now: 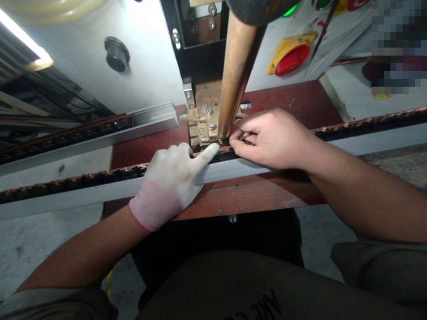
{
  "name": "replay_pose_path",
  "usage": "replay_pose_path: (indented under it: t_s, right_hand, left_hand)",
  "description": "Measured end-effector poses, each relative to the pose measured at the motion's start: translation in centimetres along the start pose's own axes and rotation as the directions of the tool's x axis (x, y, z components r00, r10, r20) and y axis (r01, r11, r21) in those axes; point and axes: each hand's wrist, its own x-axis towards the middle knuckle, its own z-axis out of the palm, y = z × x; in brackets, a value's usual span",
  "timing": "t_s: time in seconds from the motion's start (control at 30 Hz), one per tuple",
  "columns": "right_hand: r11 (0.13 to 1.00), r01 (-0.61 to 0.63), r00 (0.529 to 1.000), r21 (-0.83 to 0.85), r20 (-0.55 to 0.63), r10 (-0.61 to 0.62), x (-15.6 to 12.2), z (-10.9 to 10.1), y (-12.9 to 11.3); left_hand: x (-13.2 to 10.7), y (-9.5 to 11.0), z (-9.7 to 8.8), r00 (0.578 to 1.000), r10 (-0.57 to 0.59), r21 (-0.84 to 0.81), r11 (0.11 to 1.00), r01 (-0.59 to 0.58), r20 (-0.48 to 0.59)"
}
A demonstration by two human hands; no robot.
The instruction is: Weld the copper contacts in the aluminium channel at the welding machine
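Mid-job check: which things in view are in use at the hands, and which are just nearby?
In use:
- gloved left hand, index finger at the black copper-edged strip
- bare right hand, fingertips beside the copper-coloured rod's lower end

Nearby, untouched:
- red rotary switch
- black knob
- green-lit button

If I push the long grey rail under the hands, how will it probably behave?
The grey rail looks nearly straight across the view, so it is probably stiff. Its smooth-looking face may slip under the gloved left hand. The uneven copper pieces along it might snag.
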Motion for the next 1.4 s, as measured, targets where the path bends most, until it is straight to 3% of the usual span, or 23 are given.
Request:
replay_pose_path:
  t_s: [0.27,0.9,1.4]
  right_hand:
    - [1.000,-0.010,1.000,-0.018,-0.001,0.010,0.0,0.1,-0.2]
    - [0.999,-0.026,0.999,0.026,-0.030,0.027,0.0,-0.1,-0.4]
    - [0.989,-0.100,0.995,-0.112,-0.002,0.101,0.0,-0.4,-1.2]
  left_hand:
    - [0.0,0.0,-0.3,1.000,-0.003,-0.039,0.999,0.004,0.031]
    - [-0.6,0.0,1.0,0.997,0.004,0.009,1.000,-0.003,-0.080]
    - [-0.6,0.0,1.2,0.992,0.031,0.030,0.999,-0.027,-0.122]
